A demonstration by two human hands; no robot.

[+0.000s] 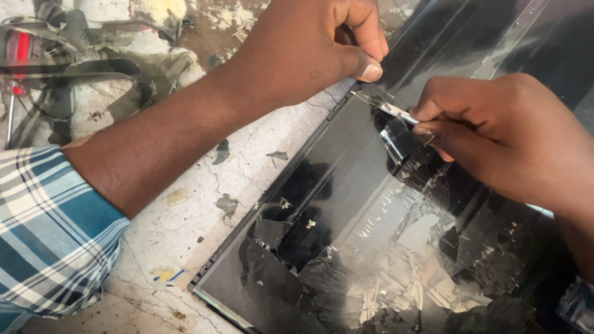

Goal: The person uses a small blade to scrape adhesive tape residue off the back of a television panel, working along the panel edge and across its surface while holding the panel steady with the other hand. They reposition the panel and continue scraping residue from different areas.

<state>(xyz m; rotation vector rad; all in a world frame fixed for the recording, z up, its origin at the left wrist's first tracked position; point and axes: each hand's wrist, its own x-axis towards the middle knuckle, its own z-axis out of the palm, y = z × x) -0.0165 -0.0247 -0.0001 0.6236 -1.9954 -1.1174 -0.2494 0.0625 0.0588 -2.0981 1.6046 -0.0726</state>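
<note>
hands: 2 (309,49) (495,136) | cracked display panel (346,179): 1 | plaid sleeve (43,229): 1

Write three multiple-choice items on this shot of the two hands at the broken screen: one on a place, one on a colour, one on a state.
1. Where does the left hand press?
A. On the upper edge of the cracked screen panel
B. On the tangled straps
C. On the plaid sleeve

2. What colours show on the plaid sleeve?
A. Red and black
B. Blue, teal and white
C. Plain yellow

3. What state is the dark film on the panel in?
A. Smooth and whole
B. Rolled in a tube beside the panel
C. Torn and partly peeled, one strip pinched by the right hand

Answers:
1 A, the thumb rests at the panel's edge.
2 B, the checks on the left forearm are blue, teal and white.
3 C, ragged flakes cover the panel and the right grip holds a lifted strip.
</note>
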